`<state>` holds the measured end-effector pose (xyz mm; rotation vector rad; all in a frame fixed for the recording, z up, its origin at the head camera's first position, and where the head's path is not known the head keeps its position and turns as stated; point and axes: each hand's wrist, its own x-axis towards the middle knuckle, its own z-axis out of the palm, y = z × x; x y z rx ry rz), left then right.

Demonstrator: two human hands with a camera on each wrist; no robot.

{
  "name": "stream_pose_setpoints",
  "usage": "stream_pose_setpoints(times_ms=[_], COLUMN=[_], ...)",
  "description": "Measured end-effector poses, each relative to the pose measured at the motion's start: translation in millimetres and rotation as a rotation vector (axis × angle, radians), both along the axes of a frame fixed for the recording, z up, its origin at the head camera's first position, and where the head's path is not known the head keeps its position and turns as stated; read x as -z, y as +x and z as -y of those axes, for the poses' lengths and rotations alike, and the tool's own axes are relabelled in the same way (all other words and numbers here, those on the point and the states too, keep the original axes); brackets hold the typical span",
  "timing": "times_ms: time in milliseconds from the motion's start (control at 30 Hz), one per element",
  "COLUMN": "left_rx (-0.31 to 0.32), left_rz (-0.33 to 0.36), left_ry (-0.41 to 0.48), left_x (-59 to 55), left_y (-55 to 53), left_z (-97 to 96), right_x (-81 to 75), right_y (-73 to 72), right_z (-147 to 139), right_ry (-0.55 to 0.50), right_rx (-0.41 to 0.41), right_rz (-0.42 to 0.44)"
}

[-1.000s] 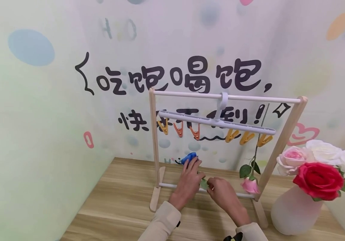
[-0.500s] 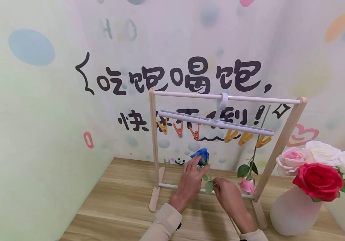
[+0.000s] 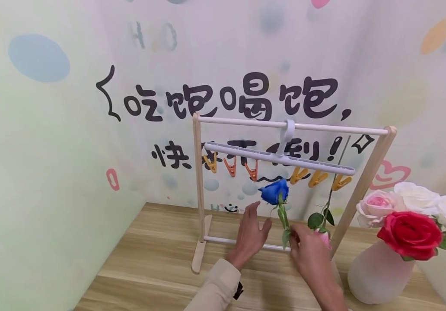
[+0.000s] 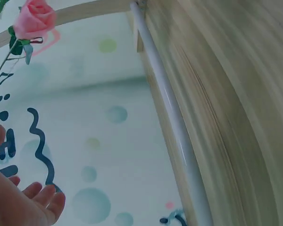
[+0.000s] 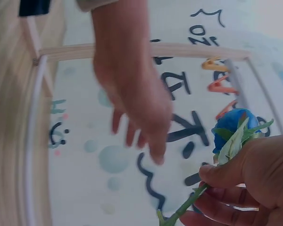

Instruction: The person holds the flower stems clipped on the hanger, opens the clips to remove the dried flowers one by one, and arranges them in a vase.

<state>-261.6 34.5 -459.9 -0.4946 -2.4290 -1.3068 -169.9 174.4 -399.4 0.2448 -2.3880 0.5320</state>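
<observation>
A blue rose [image 3: 275, 192] stands upright in front of the rack, bloom at the top. My right hand [image 3: 311, 255] pinches its green stem below the bloom; the right wrist view shows thumb and fingers round the stem [image 5: 188, 203]. To the left of the flower, my left hand [image 3: 249, 235] is held apart from it, fingers loosely extended and holding nothing. A pink rose [image 4: 35, 19] hangs head down from a yellow clip [image 3: 341, 182] at the right end of the grey hanger [image 3: 242, 152]; in the head view my right hand partly covers it.
The hanger hooks over the top bar [image 3: 242, 122] of a wooden rack [image 3: 376, 172]. Orange clips [image 3: 230, 167] and yellow clips hang along it. A white vase [image 3: 380, 272] with a red rose [image 3: 409, 235] and several pale roses stands at the right on the wooden table [image 3: 137, 259].
The blue rose has risen and moved right, from lying tilted by the left hand to upright in the right hand. The left hand has let go of it. The right hand has shifted right.
</observation>
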Motion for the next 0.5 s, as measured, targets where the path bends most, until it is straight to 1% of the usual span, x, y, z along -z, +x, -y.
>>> stream_pose_setpoints(times_ms=[67, 167, 267, 333, 400, 467, 500], left_rx=[0.043, 0.082, 0.109, 0.136, 0.163, 0.183, 0.190], left_rz=[0.076, 0.144, 0.189, 0.221, 0.262, 0.300, 0.308], left_ry=[0.063, 0.144, 0.215, 0.257, 0.297, 0.325, 0.335], left_x=[-0.2, 0.4, 1.4, 0.3, -1.6, -4.2, -5.4], left_y=[-0.9, -2.0, -2.7, -3.2, -3.6, -3.9, -4.3], left_z=[-8.4, -22.4, -36.2, -44.0, -51.4, -57.6, -60.4], right_x=[-9.3, -24.2, -41.5, -54.1, -68.1, -82.0, -88.6], right_y=[6.5, 15.7, 23.1, 26.7, 30.5, 34.1, 35.4], right_z=[0, -1, -4, -9, -17, -27, -33], right_ry=[0.004, 0.008, 0.012, -0.007, -0.030, -0.055, -0.060], right_rx=[0.022, 0.040, 0.058, 0.052, 0.057, 0.072, 0.081], right_rz=[-0.038, -0.115, -0.217, -0.290, -0.337, -0.366, -0.385])
